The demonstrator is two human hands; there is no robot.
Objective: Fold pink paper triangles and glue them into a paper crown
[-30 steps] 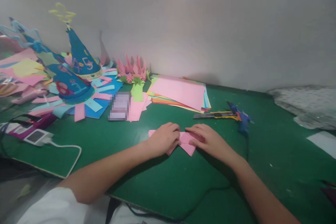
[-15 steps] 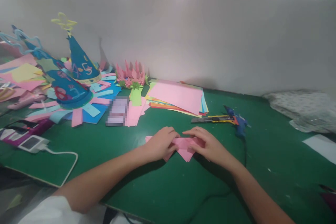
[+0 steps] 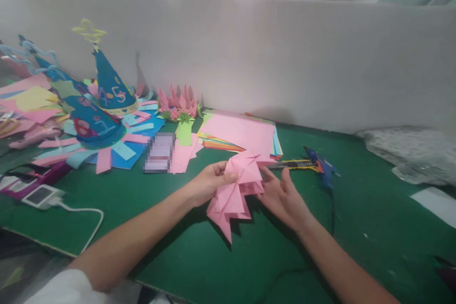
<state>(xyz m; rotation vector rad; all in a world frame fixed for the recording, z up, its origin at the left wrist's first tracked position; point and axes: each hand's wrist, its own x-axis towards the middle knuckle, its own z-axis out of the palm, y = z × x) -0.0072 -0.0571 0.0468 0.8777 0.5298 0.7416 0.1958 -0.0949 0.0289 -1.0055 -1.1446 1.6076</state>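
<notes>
Above the green table, my left hand pinches a folded pink paper piece, thumb on its face. The piece is creased into several pointed flaps, one hanging toward me. At its right side is my right hand, fingers apart with the palm partly turned up. Its fingertips lie at or just behind the paper's edge; whether they touch it I cannot tell. Beyond the hands lies a stack of coloured paper with a pink sheet on top.
A utility knife lies beside a blue glue gun on the right. To the left are blue paper cone hats, a pink paper flower, a phone and a white-cabled device. Clear plastic lies far right.
The pink paper has been lifted off the table and turned, showing its spread flaps. My left hand now grips its left side, while my right hand has loosened and opened.
</notes>
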